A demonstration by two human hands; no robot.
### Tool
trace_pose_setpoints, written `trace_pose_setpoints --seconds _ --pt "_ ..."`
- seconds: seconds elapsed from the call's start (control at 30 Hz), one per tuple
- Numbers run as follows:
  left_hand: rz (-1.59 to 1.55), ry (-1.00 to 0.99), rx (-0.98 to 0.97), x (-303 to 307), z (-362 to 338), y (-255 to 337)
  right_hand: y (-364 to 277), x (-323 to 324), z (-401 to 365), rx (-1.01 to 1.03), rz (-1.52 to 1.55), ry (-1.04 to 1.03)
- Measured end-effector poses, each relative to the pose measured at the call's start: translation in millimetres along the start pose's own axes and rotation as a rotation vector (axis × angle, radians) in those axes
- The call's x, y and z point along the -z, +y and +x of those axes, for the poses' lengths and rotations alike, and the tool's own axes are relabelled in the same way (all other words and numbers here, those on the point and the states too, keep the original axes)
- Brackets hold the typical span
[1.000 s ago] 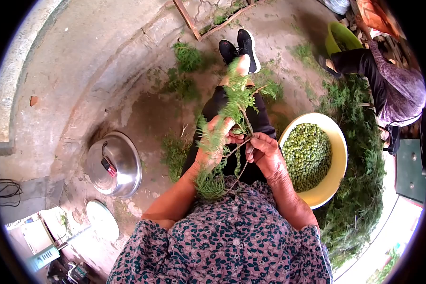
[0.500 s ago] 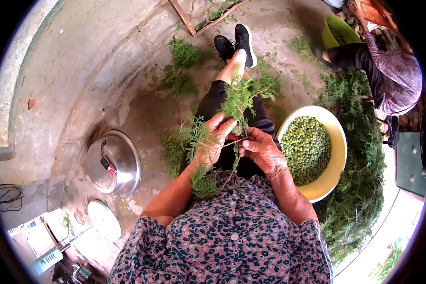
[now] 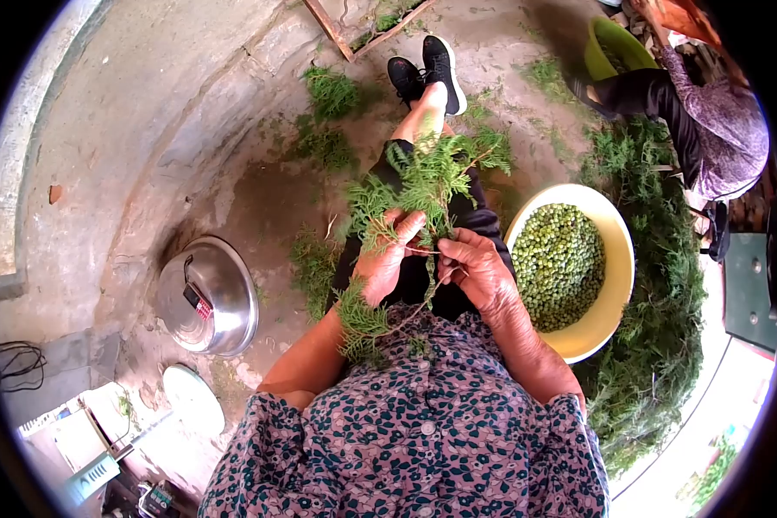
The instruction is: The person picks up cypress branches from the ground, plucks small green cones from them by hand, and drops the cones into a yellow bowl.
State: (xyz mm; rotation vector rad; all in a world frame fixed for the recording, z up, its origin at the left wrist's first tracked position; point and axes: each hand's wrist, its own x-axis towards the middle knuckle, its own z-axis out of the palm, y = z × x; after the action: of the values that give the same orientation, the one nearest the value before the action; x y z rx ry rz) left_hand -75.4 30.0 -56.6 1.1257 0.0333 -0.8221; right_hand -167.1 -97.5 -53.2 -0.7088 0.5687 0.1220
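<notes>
Over my lap, my left hand (image 3: 387, 257) is closed around leafy green conifer sprigs (image 3: 432, 177), which fan out above its fingers. My right hand (image 3: 482, 266) is close beside it, thumb and fingertips pinching a thin bare twig of the same sprigs. A loose leafy piece (image 3: 361, 319) hangs by my left wrist, against my shirt. To the right of my right hand stands a pale yellow tub (image 3: 617, 289), holding many small round green cones or berries (image 3: 557, 268).
A heap of cut conifer branches (image 3: 656, 363) lies beyond the tub. At the left, a radio-like device (image 3: 198, 300) rests on an upturned metal basin (image 3: 229, 324). Another person (image 3: 721, 138) sits upper right near a green basin (image 3: 596, 56). Clippings (image 3: 330, 93) litter the floor.
The leafy tops have shifted left and spread over my left hand. My right fingers have drawn slightly apart from the left, and the twig between them now bends downward.
</notes>
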Motion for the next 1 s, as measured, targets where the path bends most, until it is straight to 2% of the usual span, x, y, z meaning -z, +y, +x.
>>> trace_pose_setpoints --seconds 0.13,0.27,0.43,0.6,0.63,0.67,0.7,0.77,0.8,0.87,1.0 --pt "-0.026 0.024 0.038 -2 -3 3 3 2 -1 -0.013 -0.055 -0.014" --pt "-0.247 -0.029 0.044 0 -4 -12 2 -8 -3 0.018 0.069 -0.026" --pt "-0.301 -0.119 0.029 6 1 -20 6 -4 1 0.053 0.186 -0.123" --pt "-0.422 -0.087 0.162 1 -3 -12 0 -14 -6 0.061 0.197 -0.109" --pt "-0.505 -0.096 0.192 4 -3 -10 -2 -19 -9 0.061 0.236 -0.068" --pt "-0.489 -0.139 0.213 22 11 -21 -6 -16 -12 0.050 0.241 -0.175" --pt "-0.418 -0.170 0.199 48 24 -45 -4 -15 -10 0.050 0.240 -0.176" --pt "-0.443 0.039 0.185 -12 -3 9 3 -11 -6 0.085 0.184 -0.164" --pt "-0.441 0.038 0.188 -7 -1 4 5 -10 -5 0.101 0.148 -0.147" --pt "-0.489 -0.169 0.202 4 4 -3 4 -9 -3 0.121 0.151 -0.119" --pt "-0.365 -0.293 0.083 9 1 -6 -1 -7 -5 0.153 0.122 -0.054"
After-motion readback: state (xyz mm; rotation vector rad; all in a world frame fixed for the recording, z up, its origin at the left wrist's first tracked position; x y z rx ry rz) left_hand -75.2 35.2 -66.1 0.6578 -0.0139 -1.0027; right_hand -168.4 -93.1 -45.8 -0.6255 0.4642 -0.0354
